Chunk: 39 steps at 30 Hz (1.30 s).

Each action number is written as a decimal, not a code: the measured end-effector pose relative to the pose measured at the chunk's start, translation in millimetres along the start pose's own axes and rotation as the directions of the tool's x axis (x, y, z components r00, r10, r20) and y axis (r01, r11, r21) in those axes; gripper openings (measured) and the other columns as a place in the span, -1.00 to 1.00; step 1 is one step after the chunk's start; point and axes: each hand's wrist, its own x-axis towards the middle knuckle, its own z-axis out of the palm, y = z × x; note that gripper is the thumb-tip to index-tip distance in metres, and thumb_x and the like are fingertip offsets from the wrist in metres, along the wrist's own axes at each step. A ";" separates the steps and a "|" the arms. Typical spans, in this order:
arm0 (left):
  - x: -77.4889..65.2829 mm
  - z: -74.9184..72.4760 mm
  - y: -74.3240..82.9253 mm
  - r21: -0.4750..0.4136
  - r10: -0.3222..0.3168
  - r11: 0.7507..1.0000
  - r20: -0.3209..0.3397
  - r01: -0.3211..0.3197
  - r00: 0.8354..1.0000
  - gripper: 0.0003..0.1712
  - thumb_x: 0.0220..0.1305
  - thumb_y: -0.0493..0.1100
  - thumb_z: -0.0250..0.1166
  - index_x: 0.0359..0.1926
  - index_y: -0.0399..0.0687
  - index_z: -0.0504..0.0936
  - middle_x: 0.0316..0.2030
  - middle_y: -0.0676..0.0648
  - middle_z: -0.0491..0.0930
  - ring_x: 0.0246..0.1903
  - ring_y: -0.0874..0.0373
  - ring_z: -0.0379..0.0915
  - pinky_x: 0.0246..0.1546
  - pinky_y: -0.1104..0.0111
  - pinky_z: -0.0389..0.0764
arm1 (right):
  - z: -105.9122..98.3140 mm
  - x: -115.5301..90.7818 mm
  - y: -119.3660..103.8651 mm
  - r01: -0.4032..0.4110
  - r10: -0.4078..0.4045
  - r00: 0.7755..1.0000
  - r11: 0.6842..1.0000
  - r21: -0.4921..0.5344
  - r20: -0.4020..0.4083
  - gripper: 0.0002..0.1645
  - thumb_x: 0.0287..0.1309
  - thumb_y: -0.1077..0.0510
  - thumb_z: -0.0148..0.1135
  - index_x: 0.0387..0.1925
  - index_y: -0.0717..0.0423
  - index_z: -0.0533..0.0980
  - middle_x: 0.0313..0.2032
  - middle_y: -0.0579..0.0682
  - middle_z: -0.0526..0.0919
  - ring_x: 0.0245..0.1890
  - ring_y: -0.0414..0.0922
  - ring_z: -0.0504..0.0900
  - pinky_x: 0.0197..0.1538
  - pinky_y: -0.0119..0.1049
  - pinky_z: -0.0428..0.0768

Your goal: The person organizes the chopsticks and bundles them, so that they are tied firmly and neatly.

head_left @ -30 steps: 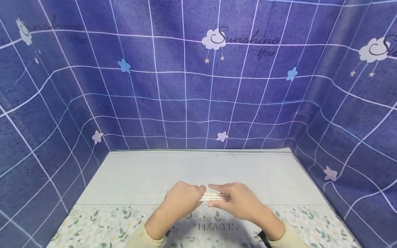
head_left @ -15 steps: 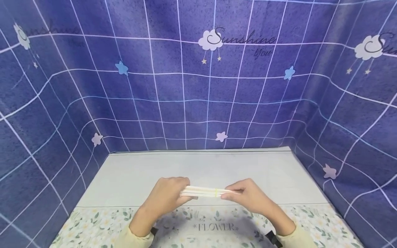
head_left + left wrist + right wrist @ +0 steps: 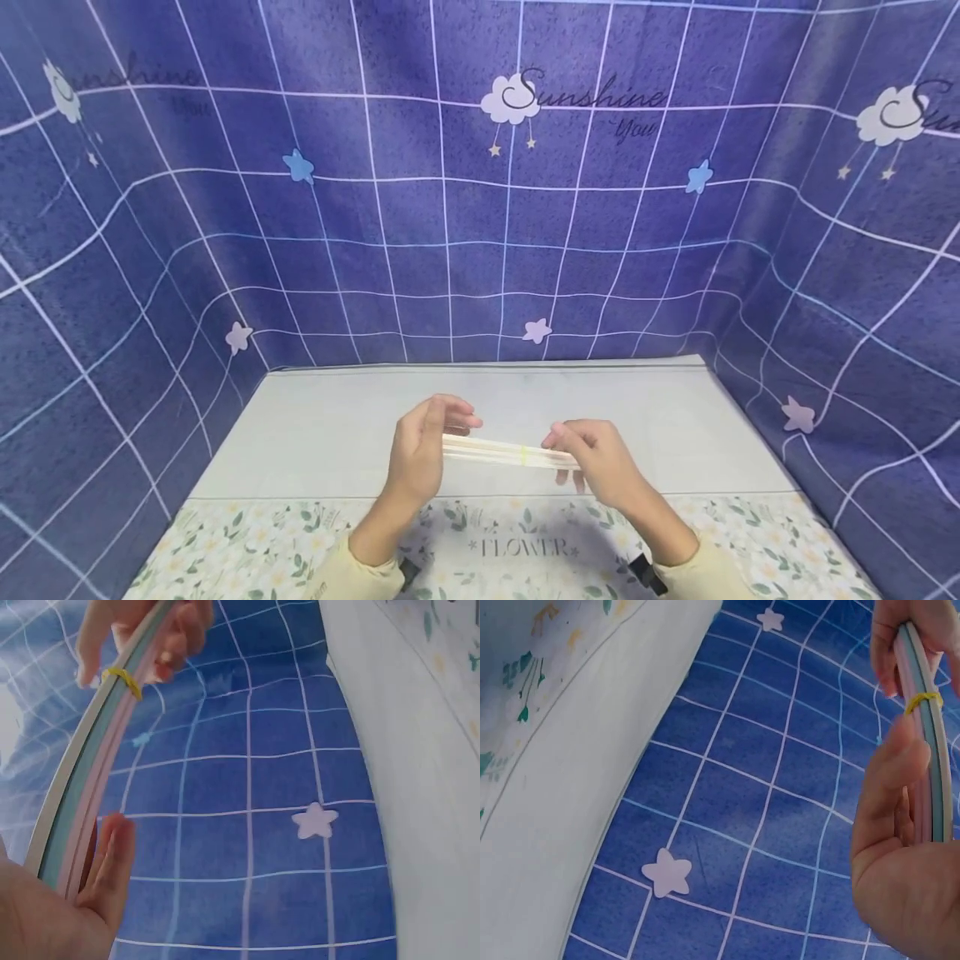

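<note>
A bundle of thin, flat strips (image 3: 487,450) in white, blue-green and pink is bound by a yellow rubber band (image 3: 122,681). It is held above the table, nearly level, its right end slightly lower. My left hand (image 3: 416,450) holds the left end in the crook between thumb and fingers, with the fingertips raised above the strips. At the other end my right hand (image 3: 603,458) grips the bundle near the band, thumb above and fingertips showing below. Both ends of the bundle are hidden by the hands, and its exact kind cannot be told.
Below the hands lies a table (image 3: 315,433) with a plain white rear part and a flower-printed cover (image 3: 247,542) in front. A blue gridded curtain (image 3: 405,275) with stars and clouds encloses the back and both sides.
The hands first drew apart along the bundle, exposing more of it. Then the left hand moved up and turned, fingers spreading, while the right hand turned too and its fingers now show underneath.
</note>
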 end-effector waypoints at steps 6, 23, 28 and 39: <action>-2.8 3.2 12.3 0.180 -0.043 0.982 -0.043 0.050 0.998 -0.51 0.57 0.10 0.22 -0.57 0.18 0.73 -0.71 0.21 0.67 -0.76 0.44 0.45 -0.66 0.44 0.50 | 0.9 0.4 -1.7 0.007 -0.018 0.992 0.996 -0.084 -0.128 -0.40 0.59 0.07 0.08 -0.68 0.01 0.64 -0.76 -0.12 0.61 -0.78 -0.34 0.40 -0.62 -0.40 0.45; 3.2 -17.3 -17.6 0.280 -0.274 0.936 0.197 0.214 0.941 -0.55 0.36 0.42 0.29 -0.51 0.34 0.76 -0.55 0.25 0.70 -0.56 0.30 0.63 -0.40 0.38 0.69 | -6.3 -0.3 -0.4 0.203 -0.167 0.962 0.967 -0.154 0.217 -0.89 0.27 0.10 0.48 -0.18 -0.11 0.73 -0.28 -0.29 0.79 -0.25 -0.32 0.73 0.08 -0.24 0.75; 5.0 -25.3 -24.2 0.378 -0.072 0.923 0.364 -0.076 0.929 -0.72 0.14 0.39 0.50 -0.26 0.46 0.80 -0.34 0.43 0.76 -0.30 0.49 0.64 -0.04 0.29 0.67 | -10.7 5.3 7.6 0.149 -0.122 0.960 0.985 -0.092 0.252 -0.79 0.34 0.06 0.43 -0.10 0.09 0.74 -0.24 -0.12 0.83 -0.18 -0.27 0.77 0.15 -0.21 0.75; 7.8 -16.7 -57.3 0.545 -0.021 0.735 0.614 -0.405 0.789 -0.56 0.28 0.12 0.47 -0.59 0.20 0.43 -0.63 0.24 0.40 -0.60 0.40 0.15 -0.45 0.46 0.41 | 7.5 20.3 30.8 0.175 -0.021 0.955 0.844 -0.507 0.296 -0.96 0.30 0.14 0.44 -0.23 -0.03 0.75 -0.28 -0.19 0.77 -0.23 -0.29 0.67 -0.04 -0.21 0.72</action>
